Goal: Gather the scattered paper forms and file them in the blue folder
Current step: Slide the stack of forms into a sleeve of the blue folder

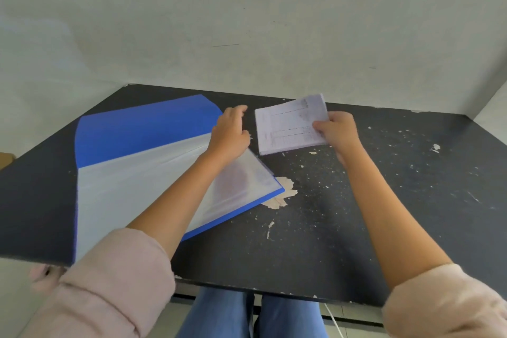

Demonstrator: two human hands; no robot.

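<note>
The blue folder [142, 126] lies open on the left half of the black table [356, 228], its clear plastic sleeves [131, 181] facing up. My left hand [230, 135] rests at the sleeves' far right corner, fingers curled at the top edge; whether it pinches a sleeve is unclear. My right hand [337, 130] holds a small stack of white paper forms [290, 125] with printed tables, lifted just above the table to the right of the folder. The stack's left edge is close to my left hand.
The table's top is scuffed, with a patch of peeled paint [285, 195] beside the folder's right corner. A pale wall [247, 22] stands right behind the table. My knees in jeans [247, 315] show below the table's near edge.
</note>
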